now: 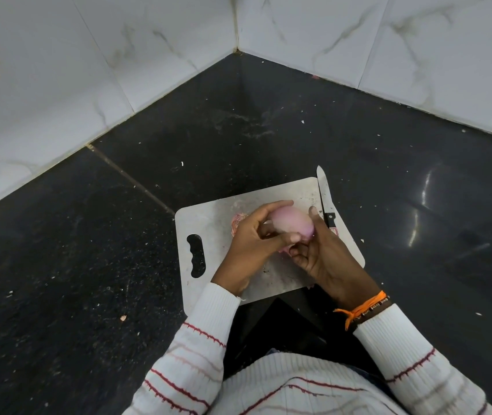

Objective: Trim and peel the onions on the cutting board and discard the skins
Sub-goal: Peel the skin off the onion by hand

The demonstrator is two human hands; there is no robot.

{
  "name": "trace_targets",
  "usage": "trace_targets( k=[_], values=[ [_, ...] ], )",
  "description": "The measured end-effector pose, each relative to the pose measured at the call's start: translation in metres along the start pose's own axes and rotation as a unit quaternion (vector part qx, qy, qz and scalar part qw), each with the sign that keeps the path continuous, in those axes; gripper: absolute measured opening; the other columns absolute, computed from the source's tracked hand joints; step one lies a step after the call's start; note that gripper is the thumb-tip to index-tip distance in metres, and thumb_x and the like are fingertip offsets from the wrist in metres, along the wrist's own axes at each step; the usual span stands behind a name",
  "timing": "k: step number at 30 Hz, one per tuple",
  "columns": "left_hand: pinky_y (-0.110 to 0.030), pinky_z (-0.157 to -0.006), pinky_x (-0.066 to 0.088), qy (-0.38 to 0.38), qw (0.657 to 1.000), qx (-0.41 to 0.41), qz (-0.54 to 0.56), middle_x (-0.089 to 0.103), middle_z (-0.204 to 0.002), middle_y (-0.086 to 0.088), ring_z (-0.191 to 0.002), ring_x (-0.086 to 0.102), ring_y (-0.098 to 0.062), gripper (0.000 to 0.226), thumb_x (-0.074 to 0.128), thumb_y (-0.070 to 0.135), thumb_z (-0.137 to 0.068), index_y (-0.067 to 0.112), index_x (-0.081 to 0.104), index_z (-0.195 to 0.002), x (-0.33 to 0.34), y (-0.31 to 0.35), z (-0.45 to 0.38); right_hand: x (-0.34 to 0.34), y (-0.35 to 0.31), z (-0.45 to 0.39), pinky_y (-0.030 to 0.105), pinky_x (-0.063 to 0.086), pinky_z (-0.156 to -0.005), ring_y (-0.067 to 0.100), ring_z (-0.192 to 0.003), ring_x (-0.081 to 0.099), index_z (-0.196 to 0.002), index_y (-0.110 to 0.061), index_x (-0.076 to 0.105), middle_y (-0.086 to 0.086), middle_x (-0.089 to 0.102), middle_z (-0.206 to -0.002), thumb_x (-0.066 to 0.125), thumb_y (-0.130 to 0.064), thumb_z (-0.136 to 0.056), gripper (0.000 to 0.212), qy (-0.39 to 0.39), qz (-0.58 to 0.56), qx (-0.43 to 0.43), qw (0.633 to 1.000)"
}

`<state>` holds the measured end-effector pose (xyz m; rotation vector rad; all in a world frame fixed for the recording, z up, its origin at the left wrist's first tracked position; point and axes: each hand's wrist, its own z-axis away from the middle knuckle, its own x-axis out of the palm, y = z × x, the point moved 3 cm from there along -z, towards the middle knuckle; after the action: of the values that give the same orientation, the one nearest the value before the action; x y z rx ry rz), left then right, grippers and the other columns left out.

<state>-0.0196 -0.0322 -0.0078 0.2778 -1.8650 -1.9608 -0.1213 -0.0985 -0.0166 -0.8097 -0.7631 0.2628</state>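
Onion skins (238, 220) mostly hidden behind left hand (256, 235). Peeled onion (291, 224) held above cutting board (208, 223), gripped btwn both hands; right hand (319, 253) fingers curled under it. Knife (325, 202) at board's right edge.

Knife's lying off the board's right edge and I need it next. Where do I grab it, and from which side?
Take the knife by its black handle, the near end by the right hand. Come from above and the right, over bare counter: the blade points away toward the wall, and the cutting board flanks its left side. The handle is partly hidden behind that hand.
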Motion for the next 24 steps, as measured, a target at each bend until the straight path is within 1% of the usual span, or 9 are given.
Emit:
trace_targets(
  k=[4,6,8,11,14,17,19,22,24],
  values=[
    [-0.033,-0.088,0.055,0.046,0.998,-0.003,-0.046,0.067,-0.107,0.003,-0.100,0.064,-0.014,0.047,0.080,0.006,-0.069,0.021,0.066,-0.110,-0.002,-0.001,0.001,-0.010,-0.005,0.003,0.025,0.058,-0.067,0.022,-0.080,0.071,-0.108,-0.007,0.062,0.011,0.073,-0.092,0.037,-0.043,-0.095,0.046,0.029,0.111,-0.014,0.993],
    [-0.036,-0.089,0.055,0.071,0.995,-0.009,-0.069,0.067,-0.107,0.002,-0.101,0.063,-0.017,0.048,0.082,0.009,-0.066,0.021,0.066,-0.110,-0.004,-0.002,0.001,-0.011,-0.012,0.004,0.031,0.057,-0.079,0.024,-0.093,0.068,-0.108,-0.009,0.063,0.009,0.071,-0.099,0.043,-0.036,-0.095,0.036,0.058,0.138,-0.078,0.986],
    [-0.037,-0.089,0.055,0.082,0.993,-0.009,-0.082,0.067,-0.109,0.001,-0.102,0.063,-0.017,0.048,0.083,0.011,-0.067,0.020,0.066,-0.111,-0.004,-0.002,0.002,-0.009,-0.017,0.005,0.033,0.055,-0.085,0.021,-0.100,0.065,-0.106,-0.016,0.066,0.003,0.069,-0.103,0.051,-0.027,-0.093,0.023,0.059,0.167,-0.147,0.973],
    [-0.036,-0.089,0.055,0.078,0.993,-0.011,-0.088,0.066,-0.111,0.001,-0.104,0.062,-0.016,0.048,0.081,0.014,-0.070,0.020,0.064,-0.115,-0.002,0.000,0.003,-0.005,-0.020,0.006,0.032,0.054,-0.082,0.017,-0.092,0.067,-0.096,-0.017,0.069,-0.002,0.071,-0.094,0.063,-0.018,-0.083,0.015,0.056,0.209,-0.205,0.954],
    [-0.033,-0.088,0.056,0.073,0.993,-0.016,-0.094,0.065,-0.112,0.002,-0.105,0.061,-0.018,0.047,0.080,0.014,-0.071,0.020,0.064,-0.114,0.001,0.000,0.004,-0.007,-0.020,0.005,0.035,0.054,-0.079,0.021,-0.082,0.065,-0.082,-0.014,0.069,0.001,0.070,-0.081,0.065,-0.016,-0.079,0.005,0.064,0.174,-0.215,0.959],
    [-0.027,-0.077,0.058,0.068,0.994,-0.022,-0.078,0.065,-0.110,-0.002,-0.103,0.062,-0.020,0.044,0.081,0.012,-0.070,0.020,0.063,-0.110,0.001,-0.001,0.005,-0.013,-0.020,-0.001,0.035,0.053,-0.072,0.021,-0.072,0.062,-0.071,-0.013,0.067,0.003,0.066,-0.069,0.060,-0.010,-0.086,0.016,0.098,0.183,-0.214,0.954],
    [-0.025,-0.070,0.057,0.078,0.995,-0.050,-0.023,0.065,-0.110,-0.007,-0.102,0.064,-0.022,0.038,0.078,0.012,-0.074,0.018,0.062,-0.108,0.001,-0.001,0.005,-0.018,-0.019,-0.002,0.030,0.055,-0.069,0.021,-0.071,0.063,-0.072,-0.011,0.065,0.006,0.066,-0.072,0.060,-0.008,-0.086,0.015,0.122,0.193,-0.210,0.951],
    [-0.031,-0.072,0.059,0.084,0.986,-0.093,0.109,0.065,-0.109,-0.010,-0.098,0.068,-0.025,0.034,0.066,0.013,-0.084,0.008,0.054,-0.115,0.002,0.000,0.004,-0.022,-0.015,0.000,0.028,0.057,-0.069,0.022,-0.078,0.066,-0.074,-0.007,0.061,0.012,0.068,-0.082,0.063,-0.004,-0.084,0.010,0.132,0.168,-0.196,0.957],
    [-0.034,-0.074,0.060,0.091,0.980,-0.108,0.143,0.064,-0.108,-0.008,-0.095,0.068,-0.024,0.030,0.059,0.012,-0.089,0.009,0.053,-0.118,0.001,0.001,0.004,-0.020,-0.017,0.001,0.029,0.055,-0.071,0.018,-0.079,0.065,-0.077,-0.012,0.061,0.008,0.067,-0.085,0.064,0.000,-0.082,0.013,0.146,0.201,-0.224,0.942]
  ],
)
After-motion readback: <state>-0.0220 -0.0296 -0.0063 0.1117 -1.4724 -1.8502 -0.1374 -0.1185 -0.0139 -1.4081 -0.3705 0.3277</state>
